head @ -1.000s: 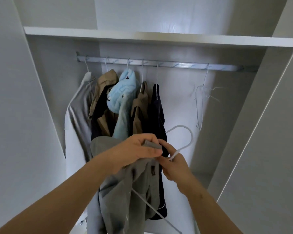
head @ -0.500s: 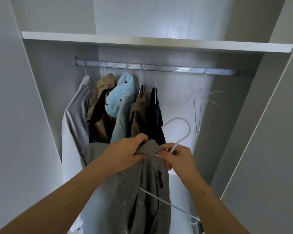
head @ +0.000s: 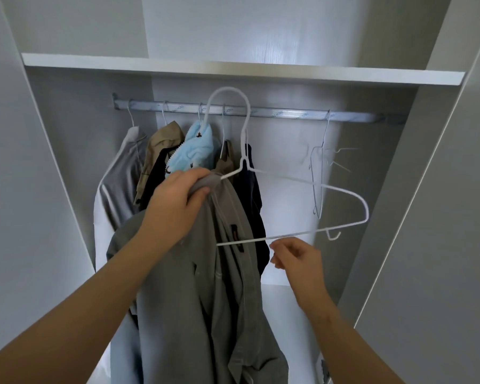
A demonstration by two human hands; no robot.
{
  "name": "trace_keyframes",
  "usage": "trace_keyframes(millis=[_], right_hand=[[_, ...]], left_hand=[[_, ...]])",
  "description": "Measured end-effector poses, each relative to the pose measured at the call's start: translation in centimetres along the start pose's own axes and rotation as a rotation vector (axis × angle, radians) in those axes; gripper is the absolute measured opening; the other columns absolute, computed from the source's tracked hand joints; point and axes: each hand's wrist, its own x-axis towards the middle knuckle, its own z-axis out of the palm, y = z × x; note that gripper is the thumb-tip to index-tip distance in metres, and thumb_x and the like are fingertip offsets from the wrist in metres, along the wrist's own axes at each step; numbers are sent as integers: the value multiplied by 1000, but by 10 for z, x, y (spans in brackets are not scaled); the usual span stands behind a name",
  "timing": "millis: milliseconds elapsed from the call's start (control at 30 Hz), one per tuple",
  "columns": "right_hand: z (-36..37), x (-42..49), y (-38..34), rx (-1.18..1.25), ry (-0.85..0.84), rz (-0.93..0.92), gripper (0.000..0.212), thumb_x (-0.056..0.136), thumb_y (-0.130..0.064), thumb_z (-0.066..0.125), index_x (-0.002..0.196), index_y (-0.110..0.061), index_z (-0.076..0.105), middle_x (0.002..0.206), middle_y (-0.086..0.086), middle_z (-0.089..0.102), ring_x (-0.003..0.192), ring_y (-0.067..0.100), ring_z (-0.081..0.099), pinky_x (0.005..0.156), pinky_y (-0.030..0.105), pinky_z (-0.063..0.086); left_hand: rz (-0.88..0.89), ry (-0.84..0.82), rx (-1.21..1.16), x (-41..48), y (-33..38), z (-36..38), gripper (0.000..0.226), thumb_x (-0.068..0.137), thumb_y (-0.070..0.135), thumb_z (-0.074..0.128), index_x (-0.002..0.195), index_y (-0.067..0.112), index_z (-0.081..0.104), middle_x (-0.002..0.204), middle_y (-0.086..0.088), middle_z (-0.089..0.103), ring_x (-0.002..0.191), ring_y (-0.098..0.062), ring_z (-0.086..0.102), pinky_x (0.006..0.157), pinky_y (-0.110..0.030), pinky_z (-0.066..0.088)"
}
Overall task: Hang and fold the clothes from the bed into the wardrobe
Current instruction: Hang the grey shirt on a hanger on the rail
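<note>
The grey shirt (head: 205, 300) is held up in front of the open wardrobe, in the middle of the view, and it hangs down in long folds to the lower edge. Its collar end is gripped by the left hand (head: 175, 200). The fingers (head: 197, 176) of this hand are curled tightly round the cloth at the top. One arm of the white wire hanger (head: 316, 185) goes into the shirt right beside these fingers. The other arm and most of the bottom bar stand out bare to the right of the shirt. The hook of the hanger is raised, and in the picture it is seen over the rail (head: 288, 115), not yet hung on it.

The right hand (head: 297, 256) is seen just under the bottom bar of the hanger. Its fingers (head: 277, 261) are loosely bent and nothing is held in them. It cannot be told whether the bar is touched by a fingertip.

Behind the shirt several garments are hung on the rail: a grey and white garment (head: 117, 189) at the left, then a beige jacket (head: 161, 142), a light blue garment (head: 194, 153) and a dark garment (head: 252, 195). Well to the right, bare wire hangers (head: 317, 176) are hung on the same rail. A white shelf (head: 233, 69) is placed above the rail.
</note>
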Motion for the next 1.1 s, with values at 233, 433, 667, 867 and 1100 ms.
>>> trace_keyframes(millis=[233,433,667,867,1100], right_hand=[[33,1,1,39,-275,104,17,87,-19,59,84,-33,66,80,-12,71,75,0,66,65,10,48],[44,0,4,136,-228,58,6,91,-26,57,92,-25,63,85,-10,67,73,-4,63,63,8,47],[62,8,12,-251,-218,36,28,78,-20,71,68,-18,45,68,-6,49,60,2,45,57,7,38],[58,8,36,-447,-396,189,20,83,-15,59,69,-8,46,70,8,50,65,16,49,60,23,43],[26,23,33,-278,-217,218,22,91,-22,53,81,-7,66,80,8,66,76,14,63,66,20,45]], left_hand=[[26,62,-71,16,15,-16,24,87,6,60,111,7,65,104,-8,65,96,-9,48,80,6,25],[-34,91,-70,22,4,-25,24,88,10,59,112,9,65,103,-8,66,94,-13,52,80,-15,32],[-37,107,-69,25,2,-26,23,88,10,60,109,10,66,100,-9,66,92,-13,53,77,-13,33],[-21,109,-73,25,0,-34,21,87,10,60,108,11,66,97,3,61,90,-4,49,76,4,30],[53,-72,-81,21,-31,-63,28,85,5,64,100,28,62,91,26,57,88,-2,54,80,-3,35]])
